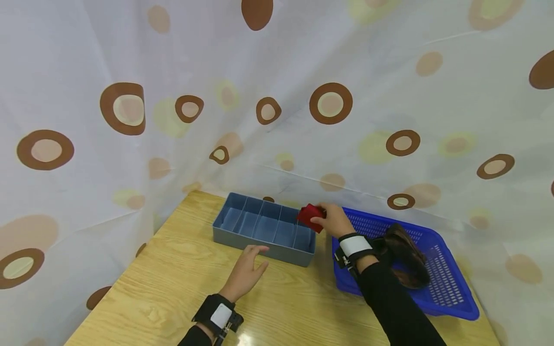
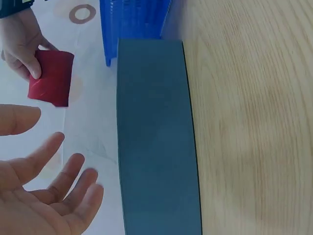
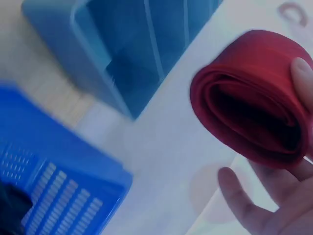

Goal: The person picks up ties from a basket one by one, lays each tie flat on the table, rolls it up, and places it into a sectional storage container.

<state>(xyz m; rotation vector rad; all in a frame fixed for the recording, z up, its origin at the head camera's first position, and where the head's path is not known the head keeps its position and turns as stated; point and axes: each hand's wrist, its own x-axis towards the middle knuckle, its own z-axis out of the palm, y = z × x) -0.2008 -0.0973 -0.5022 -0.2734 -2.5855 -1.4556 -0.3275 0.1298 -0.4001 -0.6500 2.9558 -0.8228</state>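
A roll of smooth red cloth (image 1: 308, 216), wound in several layers like a rolled necktie, is in my right hand (image 1: 338, 222), pinched between thumb and fingers. It hangs over the right end of a grey-blue divided box (image 1: 259, 243). In the right wrist view the open end of the red roll (image 3: 254, 105) shows its loops, with the box wall (image 3: 73, 58) beyond. My left hand (image 1: 243, 275) hovers in front of the box with spread, relaxed fingers and nothing in them. The left wrist view shows that hand's fingers (image 2: 73, 183) beside the box's long front side.
To the right of the box stands a blue perforated basket (image 1: 452, 283) with dark brown, shiny items (image 1: 407, 257) in it, partly hidden by my right forearm. The wooden table (image 1: 164, 283) meets a white spotted curtain (image 1: 285, 57) at the back and left.
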